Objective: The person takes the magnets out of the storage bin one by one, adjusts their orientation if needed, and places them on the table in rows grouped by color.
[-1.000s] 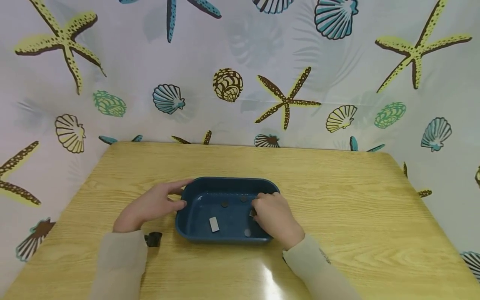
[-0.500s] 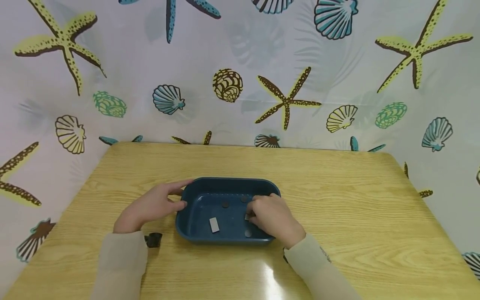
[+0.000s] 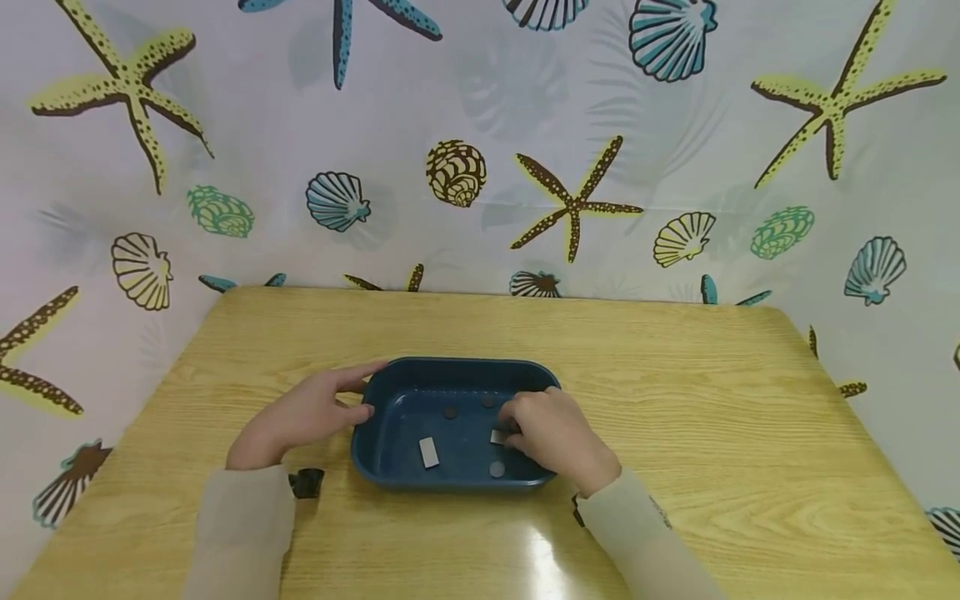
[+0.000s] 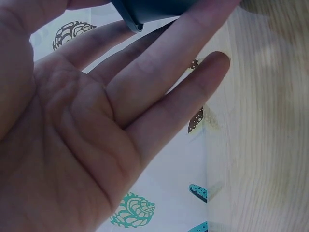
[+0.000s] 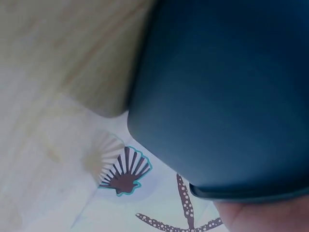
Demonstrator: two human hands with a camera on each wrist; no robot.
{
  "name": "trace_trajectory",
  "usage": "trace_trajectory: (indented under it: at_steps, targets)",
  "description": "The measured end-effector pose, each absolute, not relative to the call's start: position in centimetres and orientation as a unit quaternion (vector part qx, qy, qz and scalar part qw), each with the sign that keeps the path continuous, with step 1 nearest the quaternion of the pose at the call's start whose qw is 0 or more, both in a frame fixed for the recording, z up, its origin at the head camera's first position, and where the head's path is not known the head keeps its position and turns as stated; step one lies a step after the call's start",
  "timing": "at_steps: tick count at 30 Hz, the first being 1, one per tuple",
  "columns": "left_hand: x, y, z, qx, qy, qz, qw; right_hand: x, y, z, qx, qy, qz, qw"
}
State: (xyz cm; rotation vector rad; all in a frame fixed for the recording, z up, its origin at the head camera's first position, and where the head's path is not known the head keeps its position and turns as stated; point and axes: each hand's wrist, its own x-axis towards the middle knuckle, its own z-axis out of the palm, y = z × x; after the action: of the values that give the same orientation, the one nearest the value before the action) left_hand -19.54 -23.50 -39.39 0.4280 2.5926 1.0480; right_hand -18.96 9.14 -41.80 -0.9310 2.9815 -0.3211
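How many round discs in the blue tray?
3 in the blue tray: a dark round disc near its middle, a second dark disc toward its far side, a pale disc by its near side. The right hand may hide more.

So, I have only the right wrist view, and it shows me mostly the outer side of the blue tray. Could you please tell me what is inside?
Observer: The head view shows two pale rectangular pieces and three small discs in the blue tray.
Operator: Thank you. Where is the right hand?
Observer: The right hand is inside the tray, beside one piece; whether it grips that piece, I cannot tell.
Operator: And the left hand, please?
Observer: The left hand touches the tray's left end.
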Motion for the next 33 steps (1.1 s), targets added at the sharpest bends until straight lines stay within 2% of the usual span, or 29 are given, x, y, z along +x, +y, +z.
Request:
trace_trajectory:
  at_steps: [8, 22, 33]
  targets:
    - [-19.49, -23.57, -39.49, 0.156, 0.906, 0.362, 0.155, -19.06, 8.69, -42.19, -0.293, 0.953, -0.075, -0.010]
    - [-19.51, -23.44, -39.48, 0.150, 0.907, 0.362, 0.153, -19.12, 8.49, -42.07, -0.289, 0.954, -0.077, 0.015]
    - [-19.54, -23.35, -39.51, 0.148, 0.908, 0.358, 0.156, -19.17, 8.60, -42.24, -0.298, 0.952, -0.074, 0.007]
